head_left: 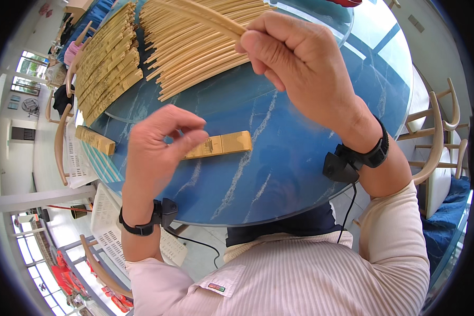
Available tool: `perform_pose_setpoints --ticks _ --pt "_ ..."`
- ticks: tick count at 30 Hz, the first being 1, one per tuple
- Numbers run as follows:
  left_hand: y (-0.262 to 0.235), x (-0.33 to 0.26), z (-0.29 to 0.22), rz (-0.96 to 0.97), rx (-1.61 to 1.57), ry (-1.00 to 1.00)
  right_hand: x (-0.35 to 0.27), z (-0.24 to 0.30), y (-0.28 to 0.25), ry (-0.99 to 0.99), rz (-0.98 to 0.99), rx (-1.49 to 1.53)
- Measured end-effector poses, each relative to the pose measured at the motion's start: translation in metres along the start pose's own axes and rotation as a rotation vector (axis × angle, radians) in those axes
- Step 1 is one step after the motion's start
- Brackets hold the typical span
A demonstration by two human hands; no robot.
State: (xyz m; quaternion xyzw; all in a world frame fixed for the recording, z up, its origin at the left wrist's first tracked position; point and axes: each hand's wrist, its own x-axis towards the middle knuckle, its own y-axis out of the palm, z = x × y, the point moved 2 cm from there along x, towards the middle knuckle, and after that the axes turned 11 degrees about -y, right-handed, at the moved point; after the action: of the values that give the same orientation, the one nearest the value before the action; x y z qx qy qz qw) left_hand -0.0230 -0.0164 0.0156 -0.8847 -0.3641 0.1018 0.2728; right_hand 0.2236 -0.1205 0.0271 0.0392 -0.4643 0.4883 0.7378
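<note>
Right fingers: closed on pale wooden sticks; thumb and index finger pinch the near end, remaining fingers curled below.
Right hand: raised over the table's right half; the held sticks point to the upper left, above the stick pile.
Left fingers: thumb and index finger bent into a loop, tips close together; whether the tips meet cannot be told.
Left hand: in front of the left end of a flat yellow packet; contact cannot be determined.
Stick pile: loose sticks laid side by side, beyond both hands.
Yellow stack: rows of overlapping packets, left of the pile.
Second packet: near the table's left edge.
Table: blue, white-veined, curved edge.
</note>
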Motion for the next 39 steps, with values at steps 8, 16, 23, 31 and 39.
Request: perform_pose_setpoints --ticks 8,16,23,31,39 --pt "0.033 -0.01 0.006 0.118 0.561 0.226 -0.002 -0.002 0.001 0.079 -0.003 0.141" --pt "0.016 -0.021 0.009 0.056 0.384 0.106 0.002 -0.003 0.015 0.18 0.142 0.117" --pt "0.023 -0.002 -0.057 -0.081 0.487 0.305 -0.015 -0.002 0.002 0.403 0.295 0.475" --pt "0.037 -0.002 -0.038 -0.056 -0.023 0.18 0.004 -0.008 0.002 0.294 -0.117 0.379" --pt "0.07 0.044 -0.012 -0.072 -0.743 -0.057 0.002 -0.005 0.003 0.153 -0.207 0.298"
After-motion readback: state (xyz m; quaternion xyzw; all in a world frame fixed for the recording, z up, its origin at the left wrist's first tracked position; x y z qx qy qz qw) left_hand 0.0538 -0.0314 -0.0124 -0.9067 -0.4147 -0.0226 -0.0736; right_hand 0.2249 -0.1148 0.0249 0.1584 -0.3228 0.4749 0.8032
